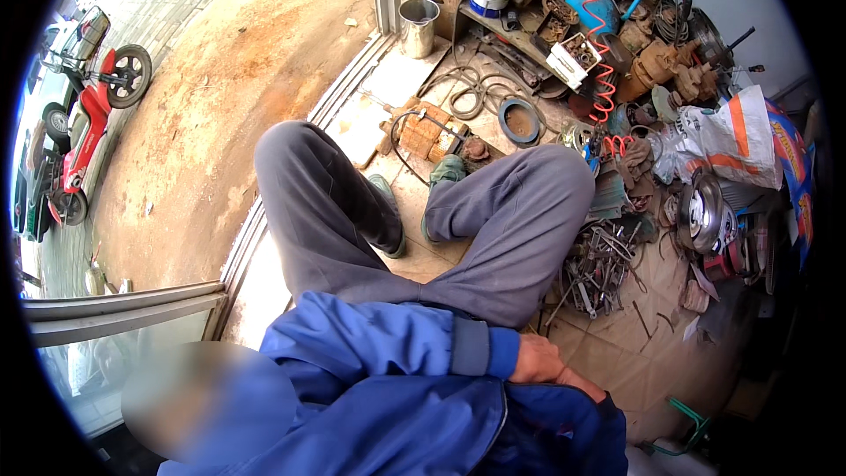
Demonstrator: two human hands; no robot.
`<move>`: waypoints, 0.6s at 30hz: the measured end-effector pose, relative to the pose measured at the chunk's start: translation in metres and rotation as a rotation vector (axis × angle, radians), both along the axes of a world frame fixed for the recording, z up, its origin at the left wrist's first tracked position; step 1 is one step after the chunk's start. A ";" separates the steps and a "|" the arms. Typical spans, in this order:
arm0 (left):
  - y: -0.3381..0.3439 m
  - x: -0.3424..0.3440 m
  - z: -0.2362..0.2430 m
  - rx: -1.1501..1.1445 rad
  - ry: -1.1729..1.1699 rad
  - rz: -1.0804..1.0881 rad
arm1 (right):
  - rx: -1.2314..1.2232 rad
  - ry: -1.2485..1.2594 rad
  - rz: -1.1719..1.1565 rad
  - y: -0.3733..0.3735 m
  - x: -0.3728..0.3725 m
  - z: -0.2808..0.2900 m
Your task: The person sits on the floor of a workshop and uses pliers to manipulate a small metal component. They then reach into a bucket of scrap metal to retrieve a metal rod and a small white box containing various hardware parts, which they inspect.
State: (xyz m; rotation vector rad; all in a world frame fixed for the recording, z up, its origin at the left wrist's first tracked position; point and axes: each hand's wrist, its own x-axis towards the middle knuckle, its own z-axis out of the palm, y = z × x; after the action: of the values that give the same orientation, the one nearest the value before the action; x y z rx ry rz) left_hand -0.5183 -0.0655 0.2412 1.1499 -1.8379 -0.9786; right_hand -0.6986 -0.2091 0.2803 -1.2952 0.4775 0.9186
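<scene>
In the head view I sit with my legs bent, and my left arm, in a blue sleeve, crosses my body to the right. My left hand point(536, 359) rests beside my right thigh. It meets my right hand point(582, 383), which comes out of the other sleeve. The fingers of both hands are mostly hidden, and I see no tool or part held by either. Closest to them is a heap of metal hand tools point(599, 273), some of which look like wrenches. Beyond my feet lies a rusty, orange-brown blocky machine part point(427, 132) with a dark cable or hose.
A dark ring point(519, 121) and a metal bucket point(419, 28) stand beyond my knees. At far right are a blue tank point(592, 11), a red coiled hose point(604, 92), a white-and-orange sack point(740, 141) and piled parts. A door frame point(238, 256) borders the left, with a red motorcycle point(88, 128) outside.
</scene>
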 end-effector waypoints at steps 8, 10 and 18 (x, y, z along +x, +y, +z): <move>0.147 0.135 0.027 0.354 -0.081 0.292 | -0.454 -0.462 0.092 0.031 0.062 0.022; 0.175 0.133 0.034 0.473 -0.091 0.268 | -0.567 -0.588 0.125 0.041 0.082 0.017; 0.203 0.130 -0.003 0.491 0.069 0.629 | -0.783 -1.158 0.115 0.074 0.112 0.000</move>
State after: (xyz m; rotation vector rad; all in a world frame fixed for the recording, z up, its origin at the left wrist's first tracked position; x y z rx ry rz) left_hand -0.3886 0.1378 0.2384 1.8130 -1.0718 -1.0853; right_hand -0.5869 -0.1354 0.2807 -2.3070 -0.2055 -0.0898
